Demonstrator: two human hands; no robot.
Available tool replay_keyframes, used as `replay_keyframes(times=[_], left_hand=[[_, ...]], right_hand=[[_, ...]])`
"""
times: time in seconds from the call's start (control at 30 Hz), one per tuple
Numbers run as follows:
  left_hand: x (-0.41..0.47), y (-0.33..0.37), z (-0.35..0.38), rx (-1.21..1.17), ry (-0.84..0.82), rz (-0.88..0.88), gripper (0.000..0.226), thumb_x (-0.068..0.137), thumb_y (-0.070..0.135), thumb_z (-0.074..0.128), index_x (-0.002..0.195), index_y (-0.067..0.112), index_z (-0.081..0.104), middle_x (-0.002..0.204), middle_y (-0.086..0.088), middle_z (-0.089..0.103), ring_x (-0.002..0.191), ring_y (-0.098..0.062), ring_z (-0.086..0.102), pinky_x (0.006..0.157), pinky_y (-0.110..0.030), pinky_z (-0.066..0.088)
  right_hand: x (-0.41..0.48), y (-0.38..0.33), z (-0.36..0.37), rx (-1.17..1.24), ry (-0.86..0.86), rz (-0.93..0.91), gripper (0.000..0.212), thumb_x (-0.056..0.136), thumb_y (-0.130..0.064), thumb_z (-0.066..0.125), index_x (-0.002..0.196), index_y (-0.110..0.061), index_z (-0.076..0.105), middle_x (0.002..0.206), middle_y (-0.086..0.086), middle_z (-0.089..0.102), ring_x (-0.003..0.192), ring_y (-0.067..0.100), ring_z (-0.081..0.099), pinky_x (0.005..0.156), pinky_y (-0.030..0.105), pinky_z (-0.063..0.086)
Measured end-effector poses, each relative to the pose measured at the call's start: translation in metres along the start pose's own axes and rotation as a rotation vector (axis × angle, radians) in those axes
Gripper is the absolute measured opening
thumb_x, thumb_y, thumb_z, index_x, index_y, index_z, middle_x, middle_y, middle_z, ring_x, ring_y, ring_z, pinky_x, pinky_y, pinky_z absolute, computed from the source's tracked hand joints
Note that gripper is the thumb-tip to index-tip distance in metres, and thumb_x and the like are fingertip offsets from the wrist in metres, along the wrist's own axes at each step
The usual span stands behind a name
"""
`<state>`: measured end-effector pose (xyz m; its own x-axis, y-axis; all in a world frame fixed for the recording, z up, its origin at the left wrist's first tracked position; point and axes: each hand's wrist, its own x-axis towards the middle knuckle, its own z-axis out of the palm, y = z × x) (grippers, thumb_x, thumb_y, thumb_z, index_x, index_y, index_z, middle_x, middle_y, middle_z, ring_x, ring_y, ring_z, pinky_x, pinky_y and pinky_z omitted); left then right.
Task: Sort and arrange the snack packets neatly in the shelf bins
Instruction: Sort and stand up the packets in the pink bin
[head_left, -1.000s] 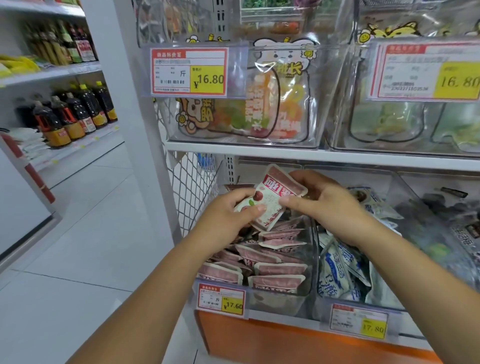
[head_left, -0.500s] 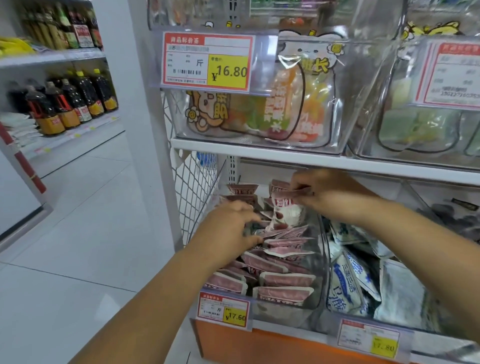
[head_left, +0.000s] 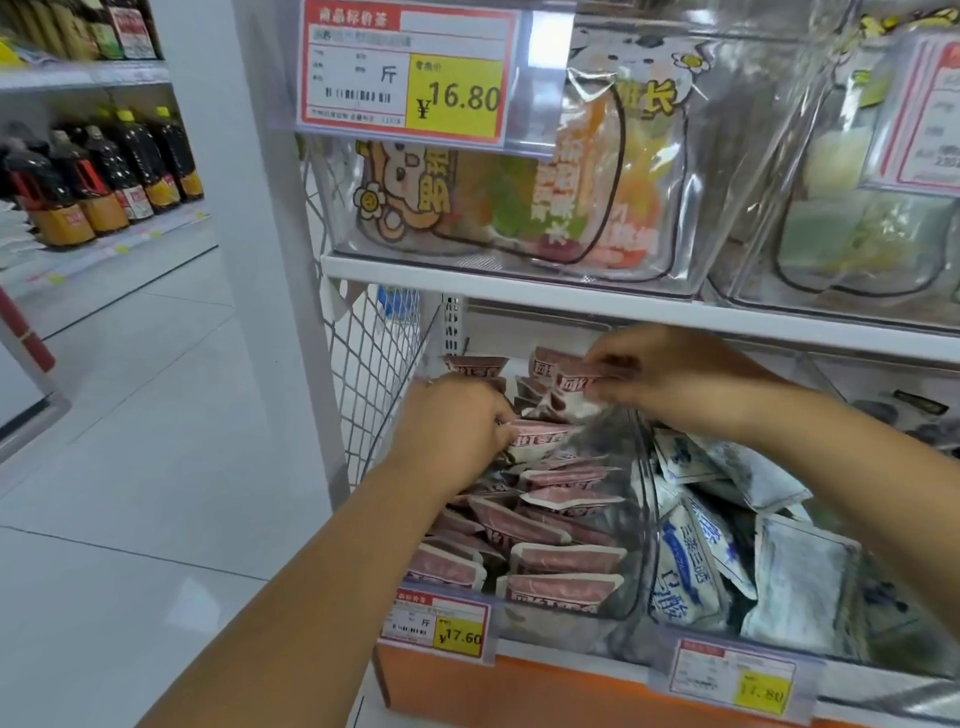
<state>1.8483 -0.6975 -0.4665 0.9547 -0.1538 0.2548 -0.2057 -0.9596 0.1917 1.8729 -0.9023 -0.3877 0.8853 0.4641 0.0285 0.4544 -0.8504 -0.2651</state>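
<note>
Small plastic snack packets (head_left: 563, 592) are maroon-and-white, neighbouring plastic packets (head_left: 691, 566) white with blue lettering, paper price tags (head_left: 402, 73) red-bordered white with yellow panels.

Your way in is the open bin top under the shelf board (head_left: 597, 306), low headroom. Wire mesh panel (head_left: 374, 374) closes your left, clear bin wall (head_left: 644, 493) your right. Red snack packets (head_left: 561, 519) piled high inside; price tag (head_left: 436, 623) fronts the rim.

Dark bottles (head_left: 104, 171) are ranged left of the white post (head_left: 270, 234); a wire mesh panel (head_left: 374, 364) is fixed right of it; floor tiles (head_left: 130, 441) are laid at its foot.
</note>
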Motion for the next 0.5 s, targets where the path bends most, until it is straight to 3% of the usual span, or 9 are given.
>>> replay_keyframes(times=[0.17,0.23,0.3,0.33,0.4,0.47,0.5], left_hand=[[0.003,0.000,0.004,0.007,0.062,-0.037,0.021,0.090,0.047,0.058,0.101,0.035,0.071,0.098,0.009,0.070,0.092,-0.013,0.060,0.087,-0.033,0.043],[0.002,-0.002,0.004,-0.015,0.073,-0.030,0.020,0.089,0.045,0.059,0.102,0.035,0.072,0.100,0.009,0.070,0.092,-0.013,0.061,0.085,-0.030,0.044],[0.003,-0.003,0.005,-0.031,0.082,-0.041,0.021,0.090,0.044,0.059,0.104,0.034,0.072,0.102,0.009,0.071,0.092,-0.014,0.062,0.082,-0.029,0.045],[0.004,-0.003,0.006,-0.026,0.094,-0.049,0.023,0.090,0.044,0.058,0.105,0.033,0.071,0.101,0.008,0.071,0.091,-0.014,0.063,0.079,-0.027,0.045],[0.005,-0.002,0.009,-0.026,0.132,-0.063,0.024,0.092,0.043,0.056,0.107,0.032,0.072,0.097,0.007,0.072,0.085,-0.014,0.064,0.069,-0.024,0.043],[0.006,0.000,0.010,-0.048,0.167,-0.077,0.023,0.093,0.042,0.055,0.104,0.031,0.073,0.092,0.006,0.072,0.081,-0.014,0.064,0.062,-0.022,0.038],[0.007,0.000,0.009,-0.062,0.178,-0.084,0.022,0.093,0.040,0.056,0.103,0.032,0.073,0.090,0.006,0.072,0.079,-0.013,0.064,0.060,-0.022,0.036]], right_hand=[[0.009,-0.009,0.005,-0.030,0.025,0.017,0.014,0.091,-0.038,0.060,0.105,-0.038,0.057,0.098,-0.012,0.061,0.084,0.008,0.057,0.061,0.016,0.037],[0.009,-0.011,0.002,0.018,0.038,0.062,0.009,0.093,-0.046,0.054,0.101,-0.042,0.054,0.082,-0.009,0.063,0.061,0.000,0.056,0.048,0.018,0.036],[0.003,-0.014,-0.002,0.081,0.040,0.096,0.015,0.091,-0.055,0.051,0.104,-0.048,0.048,0.064,-0.010,0.057,0.039,-0.003,0.042,0.037,0.014,0.029],[-0.001,-0.015,-0.004,0.110,0.027,0.081,0.023,0.091,-0.056,0.050,0.113,-0.051,0.044,0.069,-0.014,0.057,0.044,-0.004,0.042,0.039,0.012,0.029],[-0.008,-0.010,-0.007,0.165,0.009,0.071,0.043,0.092,-0.052,0.053,0.132,-0.046,0.042,0.102,-0.025,0.051,0.070,-0.009,0.045,0.053,0.002,0.033],[-0.014,-0.005,-0.011,0.167,0.014,0.059,0.035,0.090,-0.046,0.059,0.124,-0.045,0.050,0.114,-0.028,0.047,0.092,-0.007,0.048,0.069,0.001,0.035],[-0.013,-0.005,-0.009,0.105,0.010,0.032,0.027,0.089,-0.044,0.063,0.115,-0.042,0.057,0.113,-0.025,0.055,0.097,-0.002,0.053,0.076,0.008,0.040]])
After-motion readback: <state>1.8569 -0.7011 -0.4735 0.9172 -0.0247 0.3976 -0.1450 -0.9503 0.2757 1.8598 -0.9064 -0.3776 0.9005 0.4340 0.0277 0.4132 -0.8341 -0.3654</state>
